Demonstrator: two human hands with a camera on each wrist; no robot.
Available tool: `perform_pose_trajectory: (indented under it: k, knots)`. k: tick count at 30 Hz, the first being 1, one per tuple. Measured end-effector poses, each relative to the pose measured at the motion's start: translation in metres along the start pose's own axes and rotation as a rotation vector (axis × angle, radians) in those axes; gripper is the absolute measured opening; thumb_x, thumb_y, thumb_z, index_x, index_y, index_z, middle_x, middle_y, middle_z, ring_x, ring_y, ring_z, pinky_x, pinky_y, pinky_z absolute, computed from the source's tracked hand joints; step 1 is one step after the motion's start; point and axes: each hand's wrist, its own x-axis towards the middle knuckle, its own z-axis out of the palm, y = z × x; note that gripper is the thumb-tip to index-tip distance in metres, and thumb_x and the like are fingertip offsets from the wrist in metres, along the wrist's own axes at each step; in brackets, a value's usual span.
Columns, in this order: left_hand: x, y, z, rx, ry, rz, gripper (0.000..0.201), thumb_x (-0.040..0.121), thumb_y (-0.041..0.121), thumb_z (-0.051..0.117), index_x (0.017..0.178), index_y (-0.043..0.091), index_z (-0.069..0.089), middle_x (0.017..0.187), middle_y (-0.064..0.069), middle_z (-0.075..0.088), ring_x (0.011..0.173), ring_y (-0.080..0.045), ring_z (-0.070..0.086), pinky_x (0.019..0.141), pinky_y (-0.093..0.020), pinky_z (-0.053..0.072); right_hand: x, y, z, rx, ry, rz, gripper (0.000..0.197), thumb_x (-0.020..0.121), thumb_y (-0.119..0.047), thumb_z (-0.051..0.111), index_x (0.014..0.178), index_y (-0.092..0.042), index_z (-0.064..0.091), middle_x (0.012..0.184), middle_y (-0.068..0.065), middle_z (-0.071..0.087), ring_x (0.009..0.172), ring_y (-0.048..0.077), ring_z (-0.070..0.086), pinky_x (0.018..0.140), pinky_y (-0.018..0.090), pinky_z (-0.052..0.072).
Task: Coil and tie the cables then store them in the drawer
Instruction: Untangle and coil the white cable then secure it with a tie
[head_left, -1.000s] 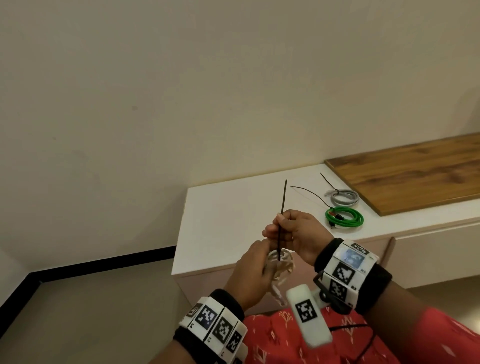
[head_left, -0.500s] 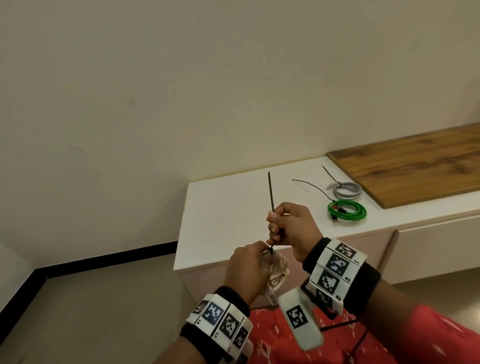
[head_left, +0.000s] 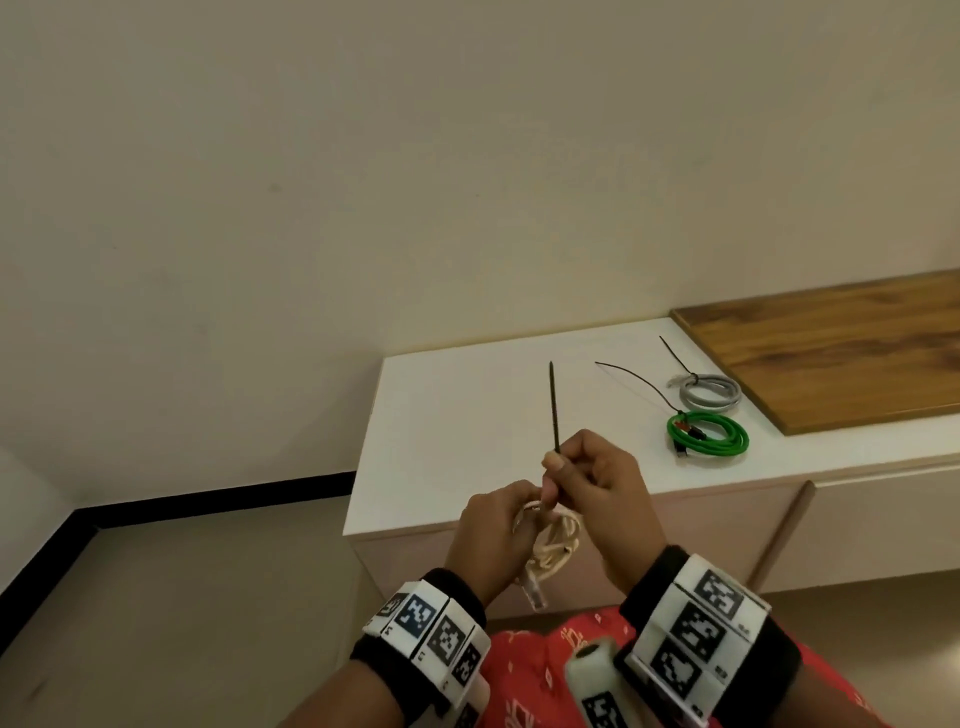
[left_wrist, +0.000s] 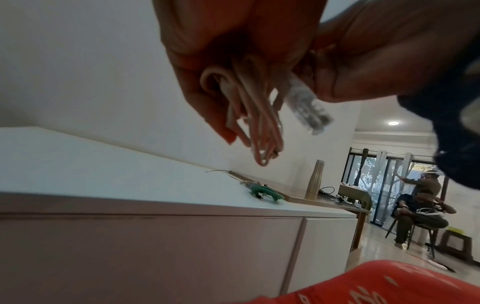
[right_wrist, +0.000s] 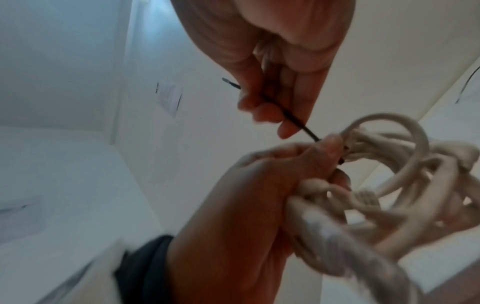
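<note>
A coiled cream cable (head_left: 553, 540) with a clear plug (head_left: 535, 594) hangs in front of the cabinet, gripped by my left hand (head_left: 498, 525). My right hand (head_left: 582, 473) pinches a black zip tie (head_left: 554, 405) that runs up from the coil. In the right wrist view the zip tie (right_wrist: 293, 119) passes between my right fingers (right_wrist: 267, 111) down to the cream cable (right_wrist: 389, 174), where my left thumb presses. The left wrist view shows the cable loops (left_wrist: 257, 115) and plug (left_wrist: 306, 107) below my palm. A green coiled cable (head_left: 709, 439) and a grey coiled cable (head_left: 709, 392), each tied, lie on the white cabinet top (head_left: 457, 431).
A wooden board (head_left: 841, 353) covers the cabinet top to the right. Closed drawer fronts (head_left: 878, 525) sit under the top. The wall stands close behind. A metal bottle (left_wrist: 315, 179) and a seated person (left_wrist: 420, 205) are far off in the left wrist view.
My right hand has kept drawing the zip tie through, sliding along it. Both hands and the coil shifted slightly; the coil hangs lower in my left hand.
</note>
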Motion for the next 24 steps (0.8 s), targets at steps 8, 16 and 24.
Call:
perform_pose_trajectory:
  k: [8, 16, 24]
  knots:
    - [0.046, 0.002, 0.020, -0.261, -0.023, -0.038, 0.019, 0.082, 0.014, 0.066, 0.075, 0.020, 0.050, 0.066, 0.000, 0.062, 0.052, 0.000, 0.057, 0.053, -0.014, 0.046, 0.042, 0.035, -0.062, -0.280, -0.093, 0.263, 0.029, 0.088, -0.017, 0.057, 0.115, -0.006, 0.055, 0.105, 0.015, 0.062, 0.092, 0.019, 0.057, 0.078, 0.029, 0.048]
    - [0.114, -0.011, 0.046, -0.285, -0.033, -0.115, 0.013, 0.079, 0.028, 0.069, 0.077, 0.023, 0.057, 0.077, 0.002, 0.060, 0.068, -0.015, 0.058, 0.061, -0.021, 0.047, 0.094, 0.053, -0.082, -0.257, -0.031, 0.323, 0.007, 0.088, -0.005, 0.055, 0.083, -0.006, 0.059, 0.072, 0.013, 0.057, 0.064, 0.022, 0.057, 0.056, 0.030, 0.055]
    - [0.149, -0.038, 0.065, -0.274, -0.070, -0.277, 0.043, 0.085, 0.032, 0.061, 0.121, 0.014, 0.045, 0.102, -0.002, 0.055, 0.086, -0.016, 0.056, 0.073, -0.022, 0.046, 0.153, 0.092, -0.097, -0.456, 0.043, 0.432, 0.018, 0.086, -0.011, 0.058, 0.070, -0.016, 0.058, 0.074, 0.010, 0.062, 0.069, 0.027, 0.060, 0.073, 0.048, 0.057]
